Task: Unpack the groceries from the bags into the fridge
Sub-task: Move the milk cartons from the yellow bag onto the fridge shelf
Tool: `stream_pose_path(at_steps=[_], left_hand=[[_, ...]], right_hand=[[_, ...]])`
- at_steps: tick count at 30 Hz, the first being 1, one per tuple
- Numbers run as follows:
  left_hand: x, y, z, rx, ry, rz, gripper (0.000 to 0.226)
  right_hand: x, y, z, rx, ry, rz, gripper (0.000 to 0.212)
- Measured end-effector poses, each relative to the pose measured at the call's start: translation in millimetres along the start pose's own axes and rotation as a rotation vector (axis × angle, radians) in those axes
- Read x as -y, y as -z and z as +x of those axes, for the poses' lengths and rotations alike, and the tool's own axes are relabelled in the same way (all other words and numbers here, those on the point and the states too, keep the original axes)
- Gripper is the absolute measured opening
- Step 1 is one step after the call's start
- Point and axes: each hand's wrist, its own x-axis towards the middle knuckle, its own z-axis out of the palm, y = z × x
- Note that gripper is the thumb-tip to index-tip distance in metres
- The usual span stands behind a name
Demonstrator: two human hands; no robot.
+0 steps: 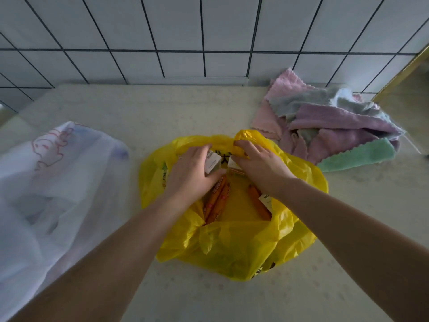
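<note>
A: What do you see from the head camera?

B: Both hands are inside the yellow bag point(232, 247) on the counter point(144, 112). The left hand point(192, 173) curls its fingers round a small white box point(212, 165). The right hand point(260, 166) may be pinching a second box point(232, 164); it is mostly hidden.

A: What step is it?

B: Taking food out. Next, lift the boxes clear. Orange sausage sticks point(217, 201) wait below.

A: And the fridge?

B: Not in view. The white bag point(53, 182) is blurry.

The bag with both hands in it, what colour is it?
Yellow bag, head view.
</note>
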Motion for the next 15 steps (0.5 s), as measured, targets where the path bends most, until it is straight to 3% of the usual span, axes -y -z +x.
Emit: stream_pose_path(at_steps=[3, 9, 12, 15], left_hand=[[0, -4, -5, 0.02, 0.042, -0.004, 0.082], [7, -3, 0, 0.051, 0.031, 0.001, 0.075], [7, -3, 0, 0.045, 0.036, 0.006, 0.074], [5, -3, 1, 0.046, 0.037, 0.014, 0.073]], right_hand=[[3, -14, 12, 0.18, -0.115, -0.009, 0.037], [0, -29, 25, 0.185, -0.239, 0.034, 0.04], [-9, -30, 30, 0.254, -0.31, 0.088, 0.06], [-25, -28, 24, 0.431, -0.445, 0.117, 0.076]])
